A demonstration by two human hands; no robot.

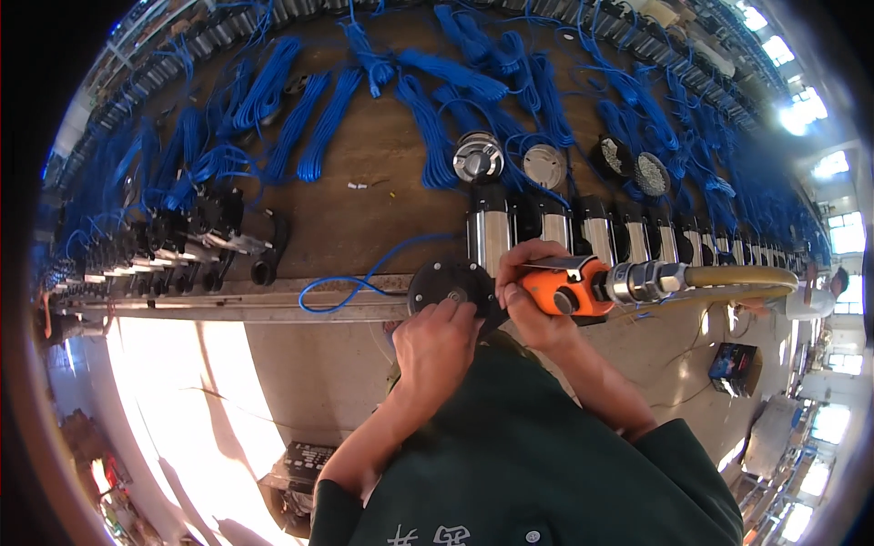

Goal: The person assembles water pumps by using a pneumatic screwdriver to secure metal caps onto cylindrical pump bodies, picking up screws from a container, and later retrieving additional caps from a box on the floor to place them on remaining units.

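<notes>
My right hand [537, 309] is wrapped round an orange air tool [572, 289], likely an impact wrench, with a metal coupling and a tan air hose [737, 277] running off to the right. My left hand [435, 344] reaches to a black round flange [428, 284] with bolts around its rim, at the table's near edge. Its fingers are drawn together at the flange's centre. Whatever they pinch there is too small and covered to make out. A blue cable [341, 296] loops out to the left of the flange.
Silver-and-black cylindrical motors [492, 232] stand in a row to the right along the brown table [364, 200]; more black-and-silver units [218, 223] lie at left. Coiled blue cables [328, 127] cover the far side. Round metal end parts [479, 156] sit mid-table. A box [736, 369] is on the floor.
</notes>
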